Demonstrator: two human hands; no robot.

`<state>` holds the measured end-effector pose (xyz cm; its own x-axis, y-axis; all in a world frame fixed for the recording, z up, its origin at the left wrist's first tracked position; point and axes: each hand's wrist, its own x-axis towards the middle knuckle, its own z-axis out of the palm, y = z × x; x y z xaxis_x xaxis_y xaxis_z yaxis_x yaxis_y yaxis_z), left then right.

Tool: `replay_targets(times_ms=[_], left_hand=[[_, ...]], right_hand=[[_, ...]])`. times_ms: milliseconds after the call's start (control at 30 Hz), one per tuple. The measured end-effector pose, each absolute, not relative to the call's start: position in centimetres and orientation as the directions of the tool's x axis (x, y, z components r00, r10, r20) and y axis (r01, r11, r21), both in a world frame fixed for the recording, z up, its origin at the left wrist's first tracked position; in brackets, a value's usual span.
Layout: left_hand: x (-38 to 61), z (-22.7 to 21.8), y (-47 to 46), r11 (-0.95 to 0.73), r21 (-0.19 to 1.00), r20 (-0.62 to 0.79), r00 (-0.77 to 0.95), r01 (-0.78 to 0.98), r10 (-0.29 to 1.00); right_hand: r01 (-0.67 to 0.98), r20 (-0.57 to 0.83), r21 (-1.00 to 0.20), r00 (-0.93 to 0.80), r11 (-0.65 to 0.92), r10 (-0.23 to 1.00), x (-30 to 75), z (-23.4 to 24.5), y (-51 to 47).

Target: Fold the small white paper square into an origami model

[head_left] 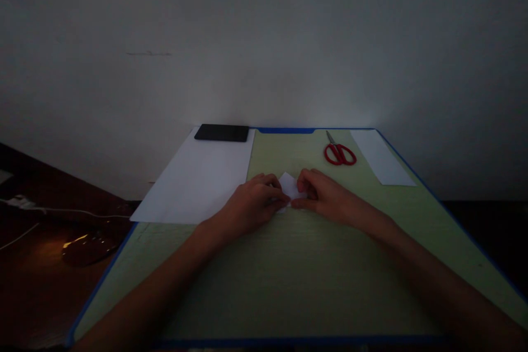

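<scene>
Between my two hands, over the middle of the table, is a small folded piece of white paper (288, 182) with a pointed corner facing away from me. My left hand (260, 198) has its thumb and fingers closed on the paper's left and near side. From the right, my right hand (317, 191) pinches the paper's other side, its fingers curled. The two thumbs almost meet at the near edge. My fingers cover much of the paper, so its full shape is hidden.
Red-handled scissors (339, 153) lie beyond my right hand. A large white sheet (193, 187) rests at the left, with a dark flat phone-like object (221, 132) on its far end. A white paper strip (383, 158) lies far right. The pale green table (297, 275) meets a wall (264, 38).
</scene>
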<state>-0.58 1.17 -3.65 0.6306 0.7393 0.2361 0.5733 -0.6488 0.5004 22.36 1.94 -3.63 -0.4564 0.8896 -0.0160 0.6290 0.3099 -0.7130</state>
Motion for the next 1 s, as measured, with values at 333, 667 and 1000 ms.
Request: replay_targets(times_ms=[333,667,1000], left_hand=[[-0.55,-3.59,1.05,-0.654,0.492,0.243,0.630,0.575,0.737],[-0.47,-3.41,0.82,-0.671,0.475,0.267,0.633,0.569,0.726],[-0.85,-3.53,1.28,-0.669,0.527,0.255,0.653,0.525,0.713]], right_hand=[[0.541,-0.123,-0.819,-0.490,0.190,0.863,22.65,-2.90,2.38],[0.548,-0.111,-0.822,-0.421,0.155,0.900,22.06,-2.69,1.79],[0.499,-0.093,-0.846,-0.485,0.188,0.869,22.38,-2.68,1.73]])
